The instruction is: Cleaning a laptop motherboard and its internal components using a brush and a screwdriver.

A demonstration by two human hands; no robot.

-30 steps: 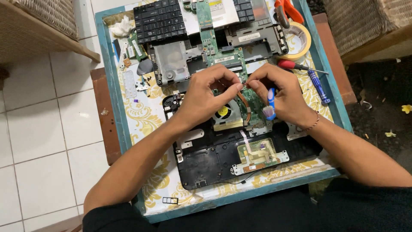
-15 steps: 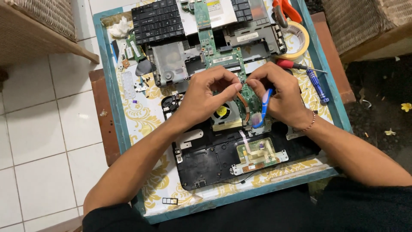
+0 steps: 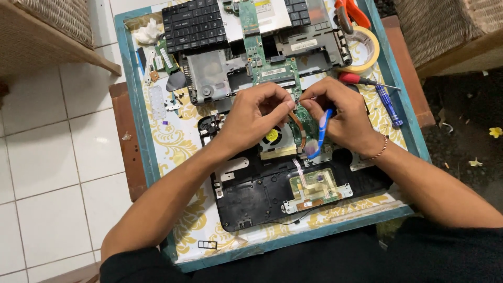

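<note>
My left hand (image 3: 257, 118) was pinched narrow on the green board (image 3: 272, 73) over the fan (image 3: 275, 137), right hand (image 3: 343, 118) gripped a blue tool (image 3: 320, 133) at the same spot. Honestly best to brace the board, pry gently, and mind the ribbon cable (image 3: 299, 170)

soft, even daylight fills the scene, casting only faint shadows under the left hand (image 3: 257, 118) and right hand (image 3: 343, 118), with mild glare on the white floor tiles (image 3: 47, 157) left of them and sharp focus throughout.
</note>
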